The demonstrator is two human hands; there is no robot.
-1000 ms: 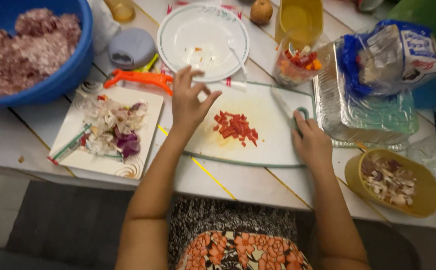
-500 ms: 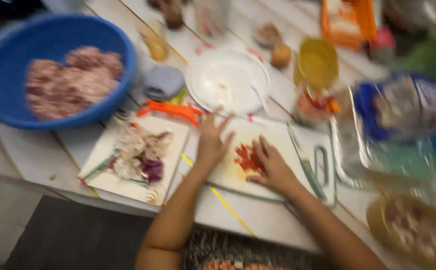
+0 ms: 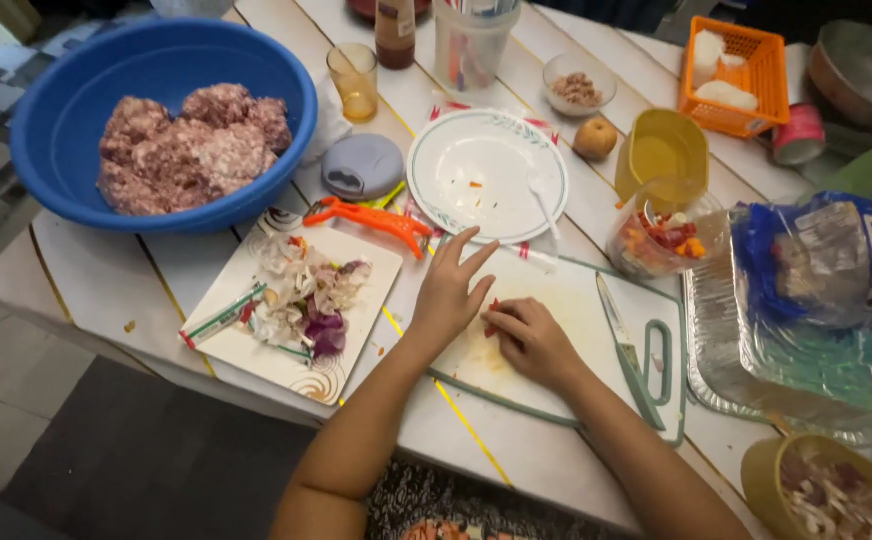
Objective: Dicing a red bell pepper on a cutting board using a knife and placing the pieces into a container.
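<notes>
Both hands are seen low in the middle of the frame, over a white cutting board (image 3: 596, 330) with a green rim. The left hand (image 3: 448, 292) is laid flat on the board with fingers spread wide and nothing gripped in it. The right hand (image 3: 531, 340) is curled just beside it, fingertips bunched on a small heap of chopped red pepper (image 3: 492, 318), most of it hidden under the fingers, so how much is actually pinched can't be told. The two hands are nearly touching at the thumbs. A knife (image 3: 624, 350) is left lying on the board to the right of the right hand, untouched. Above the board, a white plate (image 3: 486, 175) with a white plastic spoon on it is seen, and an orange peeler (image 3: 371, 218) is lying left of that. To the left of the board a square white plate of onion skins and scraps (image 3: 301, 300) is parked. A big blue bowl of ground meat (image 3: 161, 125) is filling the upper left. At right of centre a clear container of chopped vegetables (image 3: 661, 240) is sat just past the board's corner, with a foil tray (image 3: 786, 350) and a blue plastic bag beside it at the right edge.
</notes>
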